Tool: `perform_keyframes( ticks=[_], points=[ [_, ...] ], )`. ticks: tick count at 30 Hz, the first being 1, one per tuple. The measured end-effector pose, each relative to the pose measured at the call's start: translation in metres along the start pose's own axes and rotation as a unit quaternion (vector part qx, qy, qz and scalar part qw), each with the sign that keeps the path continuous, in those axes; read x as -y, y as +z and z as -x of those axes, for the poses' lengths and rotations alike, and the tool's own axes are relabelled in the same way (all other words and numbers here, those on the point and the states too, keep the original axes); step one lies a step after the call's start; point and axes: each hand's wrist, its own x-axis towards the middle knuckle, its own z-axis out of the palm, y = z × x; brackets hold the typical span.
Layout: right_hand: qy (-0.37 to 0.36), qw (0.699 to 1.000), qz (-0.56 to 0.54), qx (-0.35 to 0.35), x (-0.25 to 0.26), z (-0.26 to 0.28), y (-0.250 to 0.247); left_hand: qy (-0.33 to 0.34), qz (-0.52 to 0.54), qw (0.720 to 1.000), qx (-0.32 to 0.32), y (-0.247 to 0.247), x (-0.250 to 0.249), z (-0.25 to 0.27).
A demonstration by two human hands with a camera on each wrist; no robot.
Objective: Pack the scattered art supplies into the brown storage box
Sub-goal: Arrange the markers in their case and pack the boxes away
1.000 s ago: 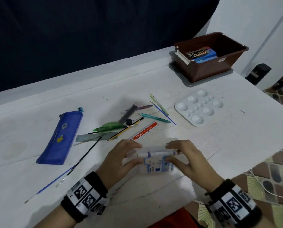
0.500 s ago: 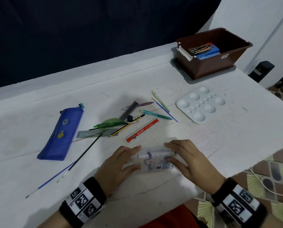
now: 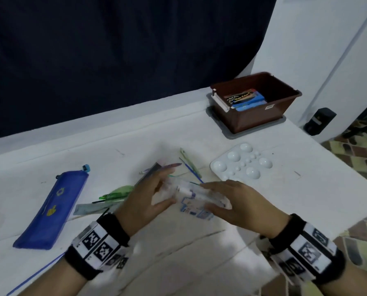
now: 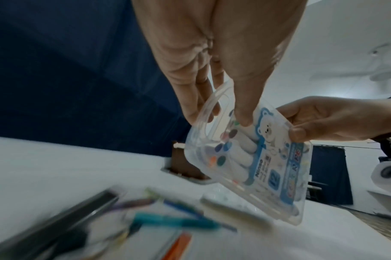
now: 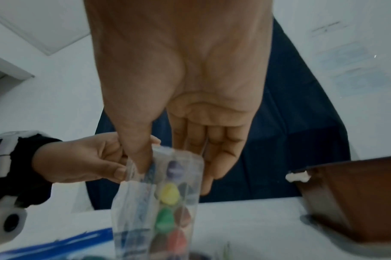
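Note:
A clear plastic marker case (image 3: 196, 198) (image 4: 254, 163) (image 5: 161, 202) with a blue bear label and several coloured markers hangs above the table, held between both hands. My left hand (image 3: 150, 195) (image 4: 221, 112) pinches its handle end, thumb on the front. My right hand (image 3: 231, 201) (image 5: 174, 165) pinches the other end, thumb on one face and fingers behind. The brown storage box (image 3: 261, 116) (image 5: 355, 198) stands at the back right with a blue packet (image 3: 245, 100) inside.
A white paint palette (image 3: 242, 165) lies between the hands and the box. Pens, a brush and rulers (image 3: 118, 195) are scattered left of and beyond my hands, next to a blue pencil pouch (image 3: 54, 208). The table edge drops off at the right.
Both hands have lifted the marker case off the table and carried it a little up and away from me, tilting it. The other supplies have stayed put.

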Motion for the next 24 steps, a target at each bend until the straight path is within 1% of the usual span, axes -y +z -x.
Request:
perform_keyframes(
  ticks=[3,5,7,9,11,14,17,20,22,24],
  points=[
    [0.036,0.999,0.011,-0.02,-0.028,-0.017,-0.046,0.005,-0.013,1.0,-0.027,0.015,-0.026,-0.059],
    [0.057,0.997,0.02,-0.049,-0.056,-0.028,-0.082,0.01,-0.002,0.998,-0.067,0.032,-0.041,-0.104],
    [0.071,0.993,0.039,-0.083,-0.092,-0.041,-0.12,0.006,0.032,0.993,-0.11,0.053,-0.052,-0.151],
    [0.091,0.988,0.054,-0.114,-0.137,-0.054,-0.158,-0.025,0.056,0.99,-0.129,0.075,-0.057,-0.197],
    [0.126,0.98,0.049,-0.144,-0.184,-0.066,-0.193,-0.062,0.055,0.988,-0.127,0.099,-0.051,-0.237],
    [0.165,0.968,0.038,-0.188,-0.247,-0.087,-0.236,-0.109,0.003,0.986,-0.125,0.13,-0.037,-0.281],
    [0.183,0.96,0.03,-0.21,-0.298,-0.117,-0.26,-0.14,-0.062,0.976,-0.157,0.149,-0.022,-0.307],
    [0.189,0.957,0.025,-0.219,-0.335,-0.151,-0.266,-0.184,-0.06,0.966,-0.17,0.154,-0.01,-0.321],
    [0.197,0.959,0.039,-0.202,-0.352,-0.173,-0.262,-0.194,-0.063,0.963,-0.178,0.155,-0.004,-0.325],
    [0.227,0.959,0.054,-0.159,-0.365,-0.192,-0.252,-0.197,-0.072,0.96,-0.186,0.155,-0.002,-0.327]
  ],
)
